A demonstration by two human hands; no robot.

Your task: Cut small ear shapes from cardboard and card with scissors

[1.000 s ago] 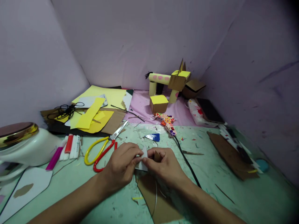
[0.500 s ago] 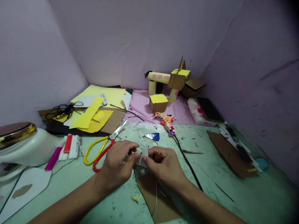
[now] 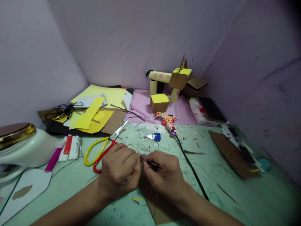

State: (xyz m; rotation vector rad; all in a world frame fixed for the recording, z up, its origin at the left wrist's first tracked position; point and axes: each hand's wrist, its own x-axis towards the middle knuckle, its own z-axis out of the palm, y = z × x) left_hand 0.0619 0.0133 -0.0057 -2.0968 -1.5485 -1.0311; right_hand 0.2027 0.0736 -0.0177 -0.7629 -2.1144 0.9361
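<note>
My left hand (image 3: pixel 121 168) is closed in a fist-like grip, its knuckles turned up; whatever lies inside it is hidden. Right beside it, my right hand (image 3: pixel 163 172) pinches a small greyish flat piece (image 3: pixel 143 157) between thumb and fingers, and the two hands nearly touch. Beneath my right hand lies a piece of brown cardboard (image 3: pixel 162 210), partly covered. Scissors (image 3: pixel 103 150) with one yellow and one red handle rest just left of my left hand, blades apart.
A patterned glue gun (image 3: pixel 168 121) lies ahead, its black cord (image 3: pixel 191 166) running past my right forearm. A cardboard animal figure (image 3: pixel 172 78) and a yellow-topped box (image 3: pixel 160 103) stand behind. Yellow papers (image 3: pixel 94 117), markers (image 3: pixel 70 147) and a white appliance (image 3: pixel 30 147) are left; cardboard (image 3: pixel 231 153) lies right.
My left hand has turned over and closed its fingers against my right hand. The pale upright piece between the hands now shows only as a small grey corner.
</note>
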